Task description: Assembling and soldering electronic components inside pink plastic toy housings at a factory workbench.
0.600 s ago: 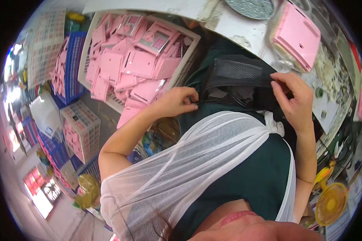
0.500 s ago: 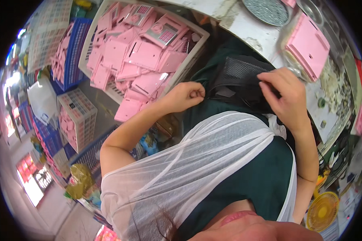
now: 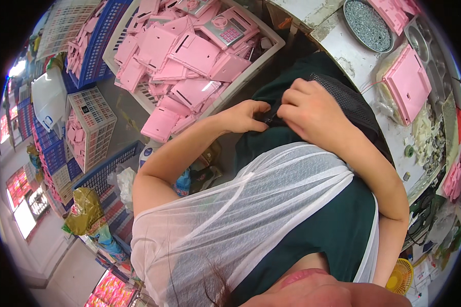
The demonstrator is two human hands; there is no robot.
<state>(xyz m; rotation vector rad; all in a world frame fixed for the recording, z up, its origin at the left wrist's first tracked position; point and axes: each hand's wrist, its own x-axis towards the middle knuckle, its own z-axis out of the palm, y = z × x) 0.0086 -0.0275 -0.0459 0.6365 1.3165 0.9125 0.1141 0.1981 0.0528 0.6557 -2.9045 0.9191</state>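
A black mesh bag [image 3: 351,102] lies across my lap on dark green cloth, partly covered by my right hand and forearm. My left hand [image 3: 247,116] is closed with thumb and fingers pinched at the bag's left end. Close beside it, my right hand [image 3: 310,108] bends over the bag, its fingertips drawn together at the same end. A small dark piece shows between the two hands, too small to name. The bag's opening and contents are hidden from sight.
A white crate [image 3: 276,43] heaped with pink plastic panels [image 3: 193,53] stands ahead to the left. On the white worktable [image 3: 335,38] at right are a round tray of small metal parts [image 3: 368,25] and a bagged pink case [image 3: 407,84]. Blue crates [image 3: 98,48] stand far left.
My right hand has moved left from the bag's right side to beside my left hand. The bag's opening, visible before, is now covered. The whole view has shifted slightly.
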